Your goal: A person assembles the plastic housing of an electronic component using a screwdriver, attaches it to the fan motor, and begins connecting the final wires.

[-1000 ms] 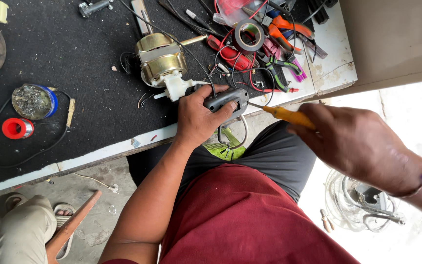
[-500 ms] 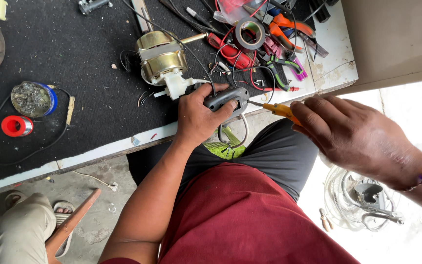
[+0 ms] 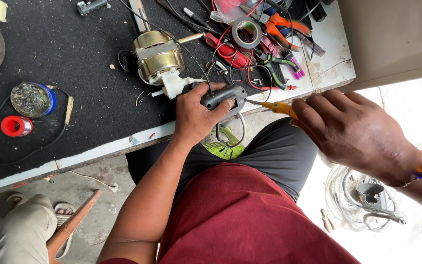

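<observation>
My left hand [image 3: 195,116] grips a small grey plastic housing [image 3: 224,96] at the near edge of the black work mat [image 3: 74,54]. Wires run from the housing up to a brass-coloured fan motor [image 3: 158,57] with a white gearbox, lying just above the hand. My right hand [image 3: 348,129] holds a yellow-handled screwdriver [image 3: 275,106]. Its thin tip points left and reaches the right end of the grey housing.
A heap of pliers, cutters and red wires [image 3: 269,49] with a roll of black tape [image 3: 248,30] lies at the table's right end. A round tin [image 3: 31,99] and a red reel [image 3: 15,125] sit left. A fan guard [image 3: 362,195] lies on the floor; another person's leg [image 3: 23,230] at bottom left.
My right hand has moved left with the screwdriver, bringing its tip up to the grey housing. My left hand has kept its hold in the same place.
</observation>
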